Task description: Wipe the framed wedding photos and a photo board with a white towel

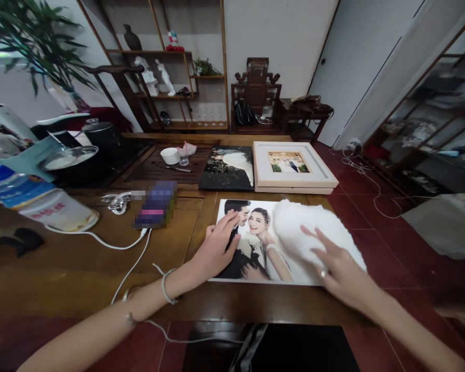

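Observation:
My left hand [219, 250] lies on the left part of a wedding photo print [256, 253], fingers stretched out and covering some of the picture. It is open and holds nothing. A thick, fluffy white piece of wadding [313, 227] covers the right part of the print. Against this wadding rests my right hand [335, 263], a little blurred, with its fingers extended and apart. A ring is on one of its fingers. Whether the right fingertips press into the fluff or only touch its surface is hard to tell.
Behind the print lie a dark photo panel [227, 168] and stacked framed pictures [294, 165]. To the left are a charging phone [155, 204], its white cable [101, 240], a blue-and-white package [42, 199], a white bowl [170, 155] and a black pot [101, 137]. The table's right edge is near.

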`<control>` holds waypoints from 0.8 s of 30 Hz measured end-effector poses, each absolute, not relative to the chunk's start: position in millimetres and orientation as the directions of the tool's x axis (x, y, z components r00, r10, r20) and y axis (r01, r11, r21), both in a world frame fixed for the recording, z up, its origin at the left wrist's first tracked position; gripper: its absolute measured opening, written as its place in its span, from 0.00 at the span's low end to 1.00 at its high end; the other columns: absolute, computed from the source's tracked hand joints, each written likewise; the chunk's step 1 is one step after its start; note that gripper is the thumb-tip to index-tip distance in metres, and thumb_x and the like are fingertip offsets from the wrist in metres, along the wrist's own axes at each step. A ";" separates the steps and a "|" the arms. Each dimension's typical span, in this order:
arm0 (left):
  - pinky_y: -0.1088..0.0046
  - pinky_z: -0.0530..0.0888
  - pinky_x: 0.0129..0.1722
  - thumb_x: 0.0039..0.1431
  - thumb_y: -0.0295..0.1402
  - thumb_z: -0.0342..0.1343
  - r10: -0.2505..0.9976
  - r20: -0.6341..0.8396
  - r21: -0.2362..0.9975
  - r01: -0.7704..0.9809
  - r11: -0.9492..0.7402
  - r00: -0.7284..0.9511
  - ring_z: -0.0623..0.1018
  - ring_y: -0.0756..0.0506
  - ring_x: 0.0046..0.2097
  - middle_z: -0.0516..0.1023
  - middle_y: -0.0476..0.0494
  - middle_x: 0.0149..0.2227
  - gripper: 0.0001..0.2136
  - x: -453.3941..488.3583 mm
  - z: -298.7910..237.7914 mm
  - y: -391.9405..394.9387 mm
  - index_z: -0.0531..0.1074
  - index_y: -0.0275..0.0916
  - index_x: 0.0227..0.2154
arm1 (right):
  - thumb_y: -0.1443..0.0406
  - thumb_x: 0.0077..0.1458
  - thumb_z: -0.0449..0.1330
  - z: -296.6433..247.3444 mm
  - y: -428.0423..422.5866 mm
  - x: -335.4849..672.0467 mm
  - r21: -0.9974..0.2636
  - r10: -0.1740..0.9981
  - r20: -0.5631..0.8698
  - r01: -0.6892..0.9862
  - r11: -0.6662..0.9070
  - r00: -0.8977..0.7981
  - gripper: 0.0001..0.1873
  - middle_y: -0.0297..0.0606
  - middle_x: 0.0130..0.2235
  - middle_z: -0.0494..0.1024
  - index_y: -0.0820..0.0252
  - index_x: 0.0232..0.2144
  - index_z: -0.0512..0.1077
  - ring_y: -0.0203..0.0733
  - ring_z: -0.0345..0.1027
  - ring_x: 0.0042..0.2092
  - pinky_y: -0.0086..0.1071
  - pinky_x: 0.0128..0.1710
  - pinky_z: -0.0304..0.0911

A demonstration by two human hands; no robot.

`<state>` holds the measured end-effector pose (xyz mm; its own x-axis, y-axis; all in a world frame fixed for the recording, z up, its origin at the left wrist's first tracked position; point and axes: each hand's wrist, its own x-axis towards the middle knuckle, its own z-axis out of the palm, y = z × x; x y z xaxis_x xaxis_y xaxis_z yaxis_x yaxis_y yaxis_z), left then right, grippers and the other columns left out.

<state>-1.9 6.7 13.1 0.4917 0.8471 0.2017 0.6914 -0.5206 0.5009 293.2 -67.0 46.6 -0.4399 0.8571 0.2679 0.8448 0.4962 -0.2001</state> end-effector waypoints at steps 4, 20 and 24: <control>0.55 0.62 0.56 0.68 0.33 0.41 0.847 0.182 0.476 0.709 -0.520 0.499 0.54 0.40 0.67 0.57 0.34 0.65 0.20 -2.9 12.1 5.0 0.53 0.41 0.61 | 0.73 0.46 0.51 46.0 -126.8 258.6 -0.104 0.698 0.314 0.707 0.699 -0.644 0.08 0.53 0.60 0.64 0.58 0.24 0.69 0.58 0.44 0.66 0.52 0.55 0.62; 0.53 0.65 0.53 0.66 0.33 0.45 0.802 0.242 0.439 0.676 -0.592 0.546 0.57 0.36 0.65 0.57 0.31 0.64 0.22 -6.0 7.8 7.7 0.54 0.42 0.62 | 0.58 0.63 0.48 68.3 14.2 284.7 -0.381 0.907 0.194 0.823 0.421 -0.374 0.18 0.46 0.37 0.79 0.59 0.30 0.73 0.52 0.73 0.41 0.42 0.42 0.65; 0.53 0.63 0.55 0.66 0.34 0.45 0.838 0.218 0.469 0.699 -0.540 0.501 0.57 0.38 0.65 0.56 0.32 0.64 0.22 -3.7 9.1 6.2 0.53 0.40 0.62 | 0.59 0.63 0.48 53.5 13.3 284.2 -0.419 0.915 0.261 0.818 0.394 -0.307 0.16 0.46 0.40 0.79 0.58 0.30 0.72 0.56 0.70 0.51 0.43 0.45 0.65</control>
<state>-3.7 6.2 9.1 0.5008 0.8378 0.2176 0.6991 -0.5397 0.4690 284.2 13.3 53.5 -0.3071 0.9153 0.2605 0.8179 0.3938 -0.4195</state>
